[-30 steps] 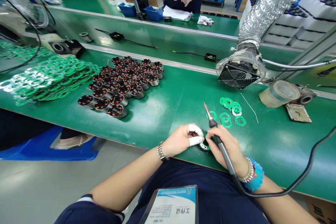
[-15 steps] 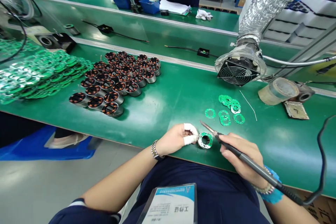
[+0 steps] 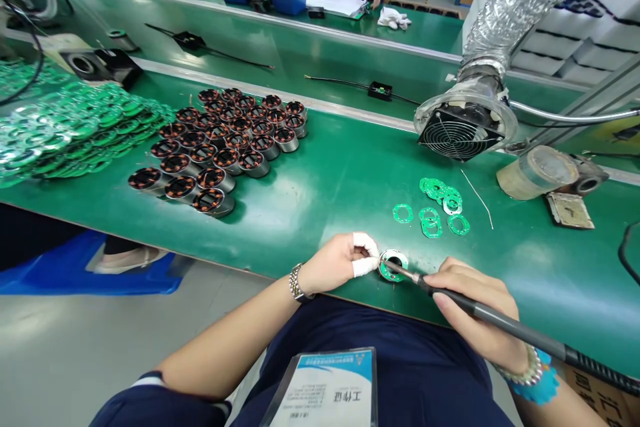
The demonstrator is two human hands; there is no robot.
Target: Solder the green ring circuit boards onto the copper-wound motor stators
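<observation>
A: Which step is in hand here?

B: Soldering, I'd judge. The bare metal tip of the soldering iron [image 3: 520, 329] reaches over the green ring circuit board [image 3: 388, 273], close to its left side. Whether it touches a pad is too small to tell

A: Where does that board sit?

B: Near the front edge of the green workbench [image 3: 325, 193], between the two hands. What lies beneath the ring I can't make out, though thin wires poke out below it

A: And the hands?

B: The left hand [image 3: 340, 259], with white coverings on thumb and finger, is closed in a pinch on the board's left edge. Whether a lead is caught there too, I can't say. The right hand [image 3: 485, 283] grips the iron's handle like a pen, tip pointing left

A: So what does the next move call for?

B: A steady left pinch, I think, and a small, controlled touch of the tip, since those covered fingertips are right beside the hot metal

A: Anything else nearby?

B: Loose green ring boards [image 3: 440, 191] lie beyond the right hand, an extraction fan [image 3: 460, 137] hangs behind them, and copper-wound stators [image 3: 227, 159] stand in rows further left
</observation>
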